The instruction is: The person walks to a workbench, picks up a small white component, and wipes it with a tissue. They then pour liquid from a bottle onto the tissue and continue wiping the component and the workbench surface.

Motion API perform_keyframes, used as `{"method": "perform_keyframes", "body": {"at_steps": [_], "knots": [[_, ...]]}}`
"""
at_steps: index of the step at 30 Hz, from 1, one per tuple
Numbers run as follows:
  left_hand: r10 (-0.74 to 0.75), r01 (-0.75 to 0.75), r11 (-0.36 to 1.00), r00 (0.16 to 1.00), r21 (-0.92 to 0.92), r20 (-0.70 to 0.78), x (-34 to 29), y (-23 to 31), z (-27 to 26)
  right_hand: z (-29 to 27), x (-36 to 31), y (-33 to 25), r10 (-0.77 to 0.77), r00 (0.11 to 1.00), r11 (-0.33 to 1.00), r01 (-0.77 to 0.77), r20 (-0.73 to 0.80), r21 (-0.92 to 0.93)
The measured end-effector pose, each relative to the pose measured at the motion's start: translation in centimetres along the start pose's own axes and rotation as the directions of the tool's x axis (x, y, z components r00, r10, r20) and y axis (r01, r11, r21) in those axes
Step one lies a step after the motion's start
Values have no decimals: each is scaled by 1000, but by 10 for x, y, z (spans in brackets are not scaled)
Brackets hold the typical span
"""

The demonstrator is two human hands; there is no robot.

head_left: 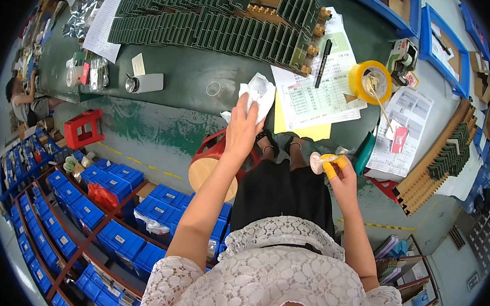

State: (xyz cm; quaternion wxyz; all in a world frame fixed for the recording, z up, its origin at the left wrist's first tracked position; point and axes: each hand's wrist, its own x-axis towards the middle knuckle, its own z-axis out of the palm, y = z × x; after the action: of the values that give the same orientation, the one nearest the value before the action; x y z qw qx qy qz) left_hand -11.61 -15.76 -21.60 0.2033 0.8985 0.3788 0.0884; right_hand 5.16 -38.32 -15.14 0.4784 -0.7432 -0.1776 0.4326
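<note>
My left hand (242, 127) is on the green bench top, its fingers gripping a crumpled white tissue or cloth (261, 91) near the front edge. My right hand (341, 178), with yellow finger cots on its fingertips, is raised in front of the bench. Pinched in it is a small, pale, round, flat piece (315, 163); its exact kind is unclear. To the right of the tissue lie printed sheets (310, 101) over a yellow sheet (300, 125), with a black marker (323, 63) on top. A clear ring (213, 88) lies left of the tissue.
Rows of green circuit boards (207, 35) stand in wooden racks at the back. A yellow tape roll (370, 82) sits right of the papers. A metal-capped container (145, 83) is at left. Behind me are a stool (212, 178) and blue bins (119, 238). Another person (26, 103) sits far left.
</note>
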Motion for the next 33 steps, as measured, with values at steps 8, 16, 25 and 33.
{"method": "perform_keyframes", "body": {"at_steps": [8, 16, 25, 33], "knots": [[-98, 85, 990, 988, 108, 120, 55, -19, 8, 4, 8, 5, 4, 999, 999, -2, 35, -39], [-9, 4, 999, 990, 39, 139, 27, -18, 4, 10, 10, 8, -2, 996, 1000, 2, 90, -4], [-98, 88, 980, 994, -177, -49, 27, -20, 57, 104, 68, -180, -667, 625, 536, 781, 406, -320], [7, -16, 994, 997, -108, -83, 22, -8, 8, 284, 174, -336, -688, 170, -98, 942, 706, -322]]}}
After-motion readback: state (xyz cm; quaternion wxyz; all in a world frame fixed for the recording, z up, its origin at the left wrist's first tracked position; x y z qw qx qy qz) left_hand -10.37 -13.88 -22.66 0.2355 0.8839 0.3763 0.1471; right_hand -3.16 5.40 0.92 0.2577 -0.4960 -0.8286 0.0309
